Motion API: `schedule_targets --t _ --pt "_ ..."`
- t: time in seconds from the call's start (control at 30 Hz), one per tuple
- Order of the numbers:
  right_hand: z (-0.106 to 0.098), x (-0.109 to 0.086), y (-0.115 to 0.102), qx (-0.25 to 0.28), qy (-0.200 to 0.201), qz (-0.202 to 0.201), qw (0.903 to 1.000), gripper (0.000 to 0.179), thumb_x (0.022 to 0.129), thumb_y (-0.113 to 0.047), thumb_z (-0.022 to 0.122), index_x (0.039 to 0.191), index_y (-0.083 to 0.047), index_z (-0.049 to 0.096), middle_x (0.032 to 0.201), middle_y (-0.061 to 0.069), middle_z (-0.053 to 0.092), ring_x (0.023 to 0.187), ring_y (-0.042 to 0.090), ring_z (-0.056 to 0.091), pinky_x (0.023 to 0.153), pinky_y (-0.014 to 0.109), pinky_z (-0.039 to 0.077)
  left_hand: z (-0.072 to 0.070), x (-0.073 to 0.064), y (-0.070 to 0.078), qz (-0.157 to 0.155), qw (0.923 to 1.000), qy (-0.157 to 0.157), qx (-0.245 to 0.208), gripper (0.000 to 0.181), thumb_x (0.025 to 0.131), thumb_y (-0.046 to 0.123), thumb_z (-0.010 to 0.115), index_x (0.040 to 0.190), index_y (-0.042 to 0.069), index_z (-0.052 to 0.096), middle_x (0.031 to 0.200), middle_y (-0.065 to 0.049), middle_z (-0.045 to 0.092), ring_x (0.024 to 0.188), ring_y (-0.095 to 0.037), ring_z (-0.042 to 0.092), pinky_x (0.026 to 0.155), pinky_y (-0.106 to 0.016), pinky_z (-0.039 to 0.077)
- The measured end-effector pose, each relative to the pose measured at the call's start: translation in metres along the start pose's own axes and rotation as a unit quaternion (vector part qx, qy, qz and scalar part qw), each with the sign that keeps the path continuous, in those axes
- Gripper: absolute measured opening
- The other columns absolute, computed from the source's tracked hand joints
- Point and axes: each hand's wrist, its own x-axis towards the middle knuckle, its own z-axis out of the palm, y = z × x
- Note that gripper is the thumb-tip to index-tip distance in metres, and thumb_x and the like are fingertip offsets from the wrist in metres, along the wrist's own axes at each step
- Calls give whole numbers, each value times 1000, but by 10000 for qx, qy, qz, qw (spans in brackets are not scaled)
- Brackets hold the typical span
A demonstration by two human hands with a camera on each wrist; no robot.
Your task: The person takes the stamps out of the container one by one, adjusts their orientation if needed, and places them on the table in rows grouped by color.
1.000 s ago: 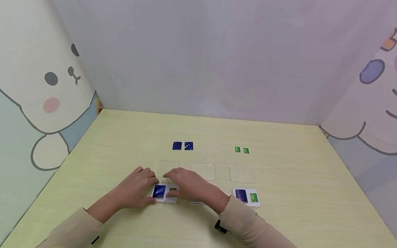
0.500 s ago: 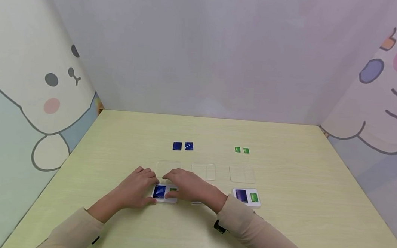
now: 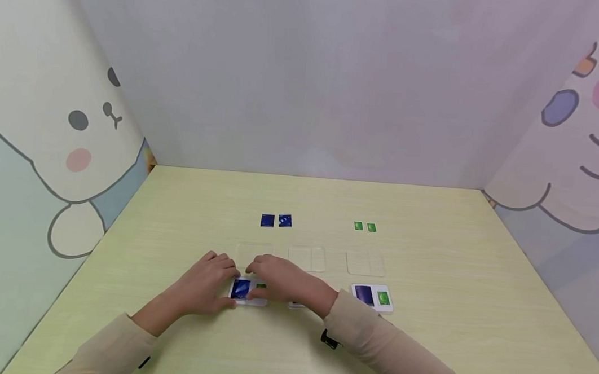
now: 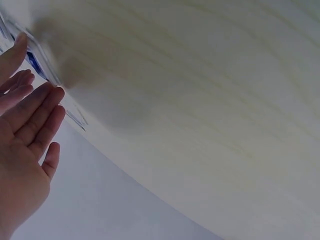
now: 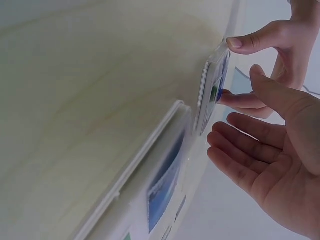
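Observation:
A flat white acrylic frame (image 3: 240,289), bearing a blue picture and a green one, lies on the table before me. My left hand (image 3: 205,284) holds it at its left end, thumb at the near edge and index finger at the far edge. Over its right end hovers my right hand (image 3: 284,279), fingers loosely bent and partly covering the green picture. In the right wrist view the right hand (image 5: 272,160) is apart from the frame (image 5: 212,92), with nothing between its fingers. The left wrist view shows the left hand (image 4: 30,130) at the frame's edge.
A second frame (image 3: 296,305) lies mostly hidden under my right wrist; a third frame (image 3: 374,297) is to its right. Behind them lie three clear plates (image 3: 306,258) in a row. Two blue squares (image 3: 267,220) and two green squares (image 3: 358,225) are farther back.
The right hand and forearm have shifted very slightly left over the frame. My left hand and the frame have stayed in place.

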Motion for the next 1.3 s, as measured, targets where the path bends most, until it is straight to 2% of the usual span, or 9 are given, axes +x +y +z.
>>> schedule_targets --t 0.33,0.53,0.8,1.1,1.3 --pt "2 10 2 -238 -225 -144 9994 43 87 -41 67 119 -12 66 110 -3 68 92 4 60 86 17 49 -1 1 0 37 10000 20 -44 47 71 45 79 99 10 69 95 2 67 93 -16 56 83 -35 40" --pt "3 15 4 -277 -341 -178 9989 40 87 -41 68 116 -14 68 101 -5 66 81 2 53 78 14 47 -1 1 1 62 9999 34 -83 47 71 45 80 99 9 69 94 2 67 92 -15 56 82 -34 40" --pt "6 19 4 -197 -392 -256 9987 39 87 -41 68 115 -13 68 100 -5 66 79 2 52 76 14 46 -1 1 0 70 9999 57 -120 45 71 44 80 98 10 69 94 3 67 92 -15 55 82 -34 40" --pt "9 24 4 -56 -344 -141 9993 41 85 -41 70 113 -11 68 99 -3 65 78 2 51 71 13 43 -2 0 1 109 9998 131 -139 44 71 43 80 98 10 69 93 3 67 91 -15 55 81 -33 39" --pt "11 27 -1 -128 -284 135 9994 38 84 -40 72 108 -11 68 93 -4 63 75 3 48 68 13 41 -1 0 0 126 9997 126 -138 44 71 42 80 98 9 69 93 2 67 91 -15 55 80 -33 39"
